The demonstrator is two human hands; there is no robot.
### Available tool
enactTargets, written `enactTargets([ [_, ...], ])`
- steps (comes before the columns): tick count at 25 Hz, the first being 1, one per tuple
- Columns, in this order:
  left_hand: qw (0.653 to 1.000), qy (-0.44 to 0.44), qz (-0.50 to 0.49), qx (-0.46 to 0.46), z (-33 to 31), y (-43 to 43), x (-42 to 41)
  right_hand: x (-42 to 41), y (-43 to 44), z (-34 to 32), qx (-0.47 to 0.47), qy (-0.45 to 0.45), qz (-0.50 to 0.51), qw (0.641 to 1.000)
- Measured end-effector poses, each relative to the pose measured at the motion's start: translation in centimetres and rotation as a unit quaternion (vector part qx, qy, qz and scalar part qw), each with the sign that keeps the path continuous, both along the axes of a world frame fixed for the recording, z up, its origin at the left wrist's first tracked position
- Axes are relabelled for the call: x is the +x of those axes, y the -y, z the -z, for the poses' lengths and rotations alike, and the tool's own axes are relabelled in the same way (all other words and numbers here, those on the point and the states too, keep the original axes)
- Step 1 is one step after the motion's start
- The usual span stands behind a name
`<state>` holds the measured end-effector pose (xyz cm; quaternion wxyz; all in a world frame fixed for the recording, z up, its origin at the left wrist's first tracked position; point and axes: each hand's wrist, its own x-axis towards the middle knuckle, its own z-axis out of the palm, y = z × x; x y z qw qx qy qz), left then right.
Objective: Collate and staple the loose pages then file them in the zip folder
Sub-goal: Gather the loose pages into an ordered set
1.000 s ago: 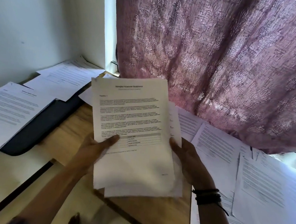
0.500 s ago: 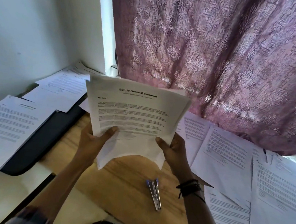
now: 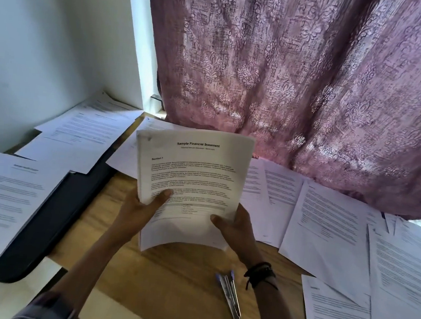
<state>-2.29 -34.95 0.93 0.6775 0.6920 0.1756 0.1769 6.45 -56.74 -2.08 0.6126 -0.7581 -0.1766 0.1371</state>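
Gripping pg stack btwn hands

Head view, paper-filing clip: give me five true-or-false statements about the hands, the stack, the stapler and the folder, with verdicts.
1. The left hand and the right hand both grip the stack of pages. True.
2. The stapler lies on the zip folder. False: it lies on the bare wooden table, near the right wrist.
3. The stack's top page is headed "Sample Financial Statement". True.
4. The zip folder lies at the right of the table. False: it lies at the left, with printed pages overlapping it.
5. Loose pages lie on the table to both sides of the stack. True.
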Motion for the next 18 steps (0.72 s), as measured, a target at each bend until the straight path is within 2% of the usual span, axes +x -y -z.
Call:
enactTargets([
  [2, 1.0, -0.016, 0.006, 0.026, -0.2, -0.1, 0.7, 0.2, -0.4, 0.3, -0.005, -0.005, 0.004, 1.0],
  [4, 1.0, -0.012, -0.019, 0.001, -1.0, -0.2, 1.0, 0.6, -0.2, 0.0, 0.004, -0.009, 0.025, 1.0],
  [7, 0.986, 0.047, -0.039, -0.156, -1.7, -0.5, 1.6, 1.6, 1.5, -0.7, 0.067, -0.078, 0.081, 0.991],
  [9, 0.958, 0.043, -0.095, -0.268, -1.4, -0.2, 2.2, 1.1, 1.9, -1.3, 0.19, -0.201, 0.108, 0.955],
  [11, 0.937, 0.013, -0.127, -0.326, -0.6, 1.1, 2.6, -0.3, 0.9, -1.4, 0.248, -0.254, 0.092, 0.93],
  [13, 0.933, 0.015, -0.085, -0.35, -0.2, 3.0, 2.8, -1.8, -0.5, -1.2, 0.237, -0.222, 0.067, 0.943],
  [16, 0.93, 0.061, -0.003, -0.363, -1.0, 3.5, 2.4, -1.7, 0.5, -2.5, 0.197, -0.169, 0.07, 0.963],
  [18, 0.908, 0.108, 0.013, -0.405, -2.4, 0.8, 1.6, -0.5, 3.2, -3.6, 0.161, -0.161, 0.043, 0.973],
])
